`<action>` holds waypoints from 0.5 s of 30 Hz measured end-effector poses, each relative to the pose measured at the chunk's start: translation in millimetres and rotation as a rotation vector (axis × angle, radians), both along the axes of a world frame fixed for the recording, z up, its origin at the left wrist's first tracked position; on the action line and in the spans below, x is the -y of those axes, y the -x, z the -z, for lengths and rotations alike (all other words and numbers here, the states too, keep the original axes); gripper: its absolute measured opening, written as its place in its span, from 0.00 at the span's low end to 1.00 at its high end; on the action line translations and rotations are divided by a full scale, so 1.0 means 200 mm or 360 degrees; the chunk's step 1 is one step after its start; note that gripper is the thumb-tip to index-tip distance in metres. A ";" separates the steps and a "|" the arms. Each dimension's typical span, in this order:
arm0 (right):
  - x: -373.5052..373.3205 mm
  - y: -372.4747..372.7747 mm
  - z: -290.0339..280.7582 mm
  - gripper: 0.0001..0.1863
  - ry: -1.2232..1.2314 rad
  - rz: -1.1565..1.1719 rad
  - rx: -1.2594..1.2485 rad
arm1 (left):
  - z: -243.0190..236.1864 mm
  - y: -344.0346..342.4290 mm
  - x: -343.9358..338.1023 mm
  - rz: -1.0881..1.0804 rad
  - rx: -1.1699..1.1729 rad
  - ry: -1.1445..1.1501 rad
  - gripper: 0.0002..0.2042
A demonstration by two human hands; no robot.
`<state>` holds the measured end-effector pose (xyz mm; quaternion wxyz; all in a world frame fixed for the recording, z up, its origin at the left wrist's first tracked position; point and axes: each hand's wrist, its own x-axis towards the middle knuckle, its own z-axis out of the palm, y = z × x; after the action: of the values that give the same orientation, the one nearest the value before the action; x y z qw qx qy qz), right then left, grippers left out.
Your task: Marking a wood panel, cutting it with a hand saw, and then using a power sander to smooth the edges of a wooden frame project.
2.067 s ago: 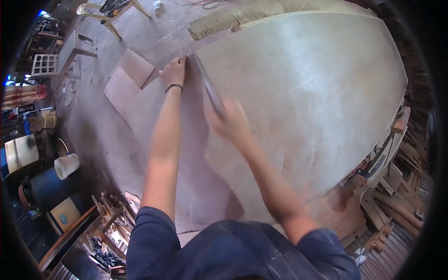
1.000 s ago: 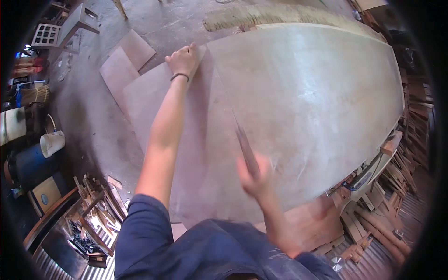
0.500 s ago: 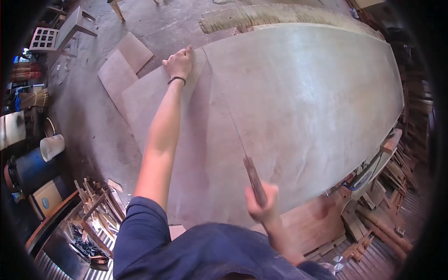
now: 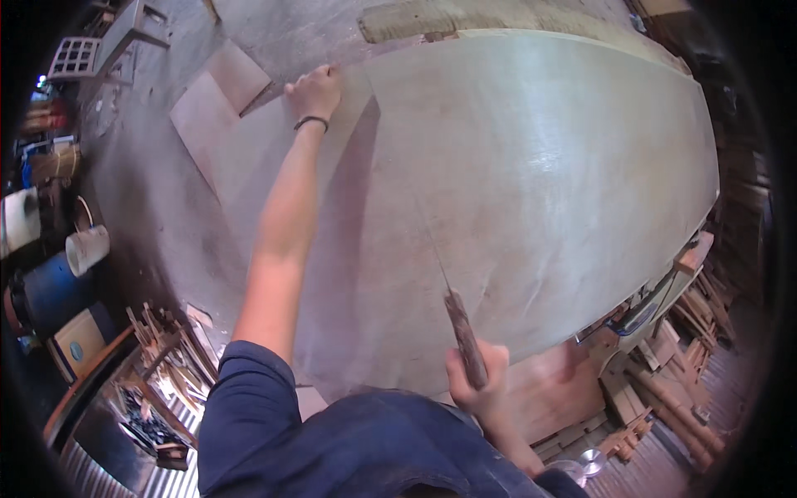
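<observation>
My left hand [image 4: 314, 93] grips the far edge of a large pale plywood sheet [image 4: 548, 183] at the upper left, fingers curled over it. My right hand [image 4: 480, 372], low and right of centre, is wrapped round a dark wooden handle [image 4: 460, 319]. A long, thin blade [image 4: 430, 236], probably a saw seen edge-on, runs from that handle along the sheet toward my left hand. The far end of the blade is too faint to make out. A dark wedge of shadow lies on the sheet beside my left forearm.
Board offcuts [image 4: 234, 70] lie at upper left near a grey chair [image 4: 116, 46]. A white bucket [image 4: 87, 249], a blue drum [image 4: 54, 286] and stacked scrap wood [image 4: 154, 349] line the left. A rough board [image 4: 423, 18] lies beyond the sheet; timber [image 4: 664, 382] is piled at lower right.
My right hand and the tool have moved from near the sheet's middle down and rightward toward my body. My left hand stays at the far edge, appearing slightly higher in the view.
</observation>
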<state>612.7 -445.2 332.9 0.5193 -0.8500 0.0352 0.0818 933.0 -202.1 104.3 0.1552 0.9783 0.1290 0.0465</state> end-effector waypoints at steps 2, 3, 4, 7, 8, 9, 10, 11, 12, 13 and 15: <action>0.01 -0.05 -0.02 0.03 0.0013 -0.0051 -0.0146 | -0.04 0.06 0.02 -0.0009 -0.0022 -0.0027 0.24; -0.01 -0.26 0.25 0.04 0.0191 -0.0187 0.0242 | -0.08 -0.02 0.07 0.0025 0.0035 -0.0027 0.24; -0.07 -0.55 0.49 0.07 0.0235 -0.0147 0.0536 | -0.07 -0.12 0.13 0.0034 0.0102 0.0011 0.24; -0.31 -1.22 0.66 0.16 0.0213 0.0222 0.0214 | 0.00 -0.10 0.17 0.0047 -0.0037 0.0098 0.25; -0.35 -1.20 0.66 0.16 0.0198 0.0202 0.0204 | 0.02 -0.09 0.12 0.0027 -0.0093 0.0104 0.25; -0.35 -1.11 0.63 0.15 0.0158 0.0117 0.0156 | 0.03 -0.06 0.09 0.0013 -0.0157 0.0122 0.26; -0.36 -0.97 0.59 0.14 0.0113 0.0038 0.0098 | 0.05 0.00 0.04 0.0002 -0.0186 0.0113 0.26; -0.28 -0.65 0.51 0.08 0.0139 -0.0180 0.0168 | 0.07 0.01 -0.06 -0.0041 -0.0175 0.0085 0.26; -0.19 -0.33 0.47 0.11 0.0235 -0.0155 0.0598 | 0.07 0.00 -0.09 -0.0074 -0.0148 0.0079 0.26; -0.10 -0.07 0.19 0.18 0.0107 -0.0115 0.0120 | 0.05 0.04 -0.07 -0.0083 -0.0161 0.0096 0.26; 0.01 -0.01 0.03 0.25 -0.0128 -0.0009 0.0211 | -0.06 -0.03 0.00 -0.0063 -0.0043 0.0028 0.24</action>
<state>615.2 -446.9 327.9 0.5539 -0.8321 -0.0049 0.0280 939.1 -201.5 116.1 0.1612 0.9747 0.1508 0.0352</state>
